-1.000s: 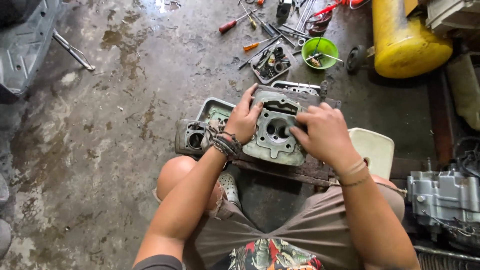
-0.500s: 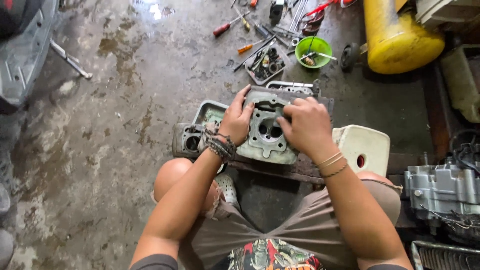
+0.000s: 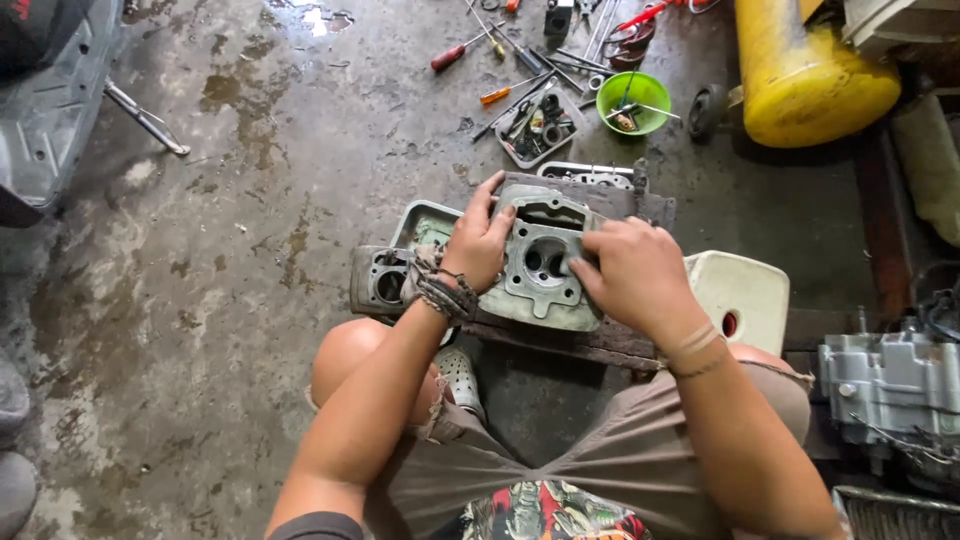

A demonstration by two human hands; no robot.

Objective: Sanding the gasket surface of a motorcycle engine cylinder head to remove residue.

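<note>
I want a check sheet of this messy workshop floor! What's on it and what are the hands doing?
Surface: wet, stained concrete floor; a worn wooden plank serves as the bench.
Job's things: grey metal cylinder head lying on the plank.
Hands: left hand grips the head's left edge; right hand presses on its right side.
Clutter: cylinder block beside the left wrist, screwdrivers, small parts tray, green bowl, white container.
Cables: red wire near the top edge.
Surroundings: yellow tank, engine casing at right, scooter body at left.
</note>
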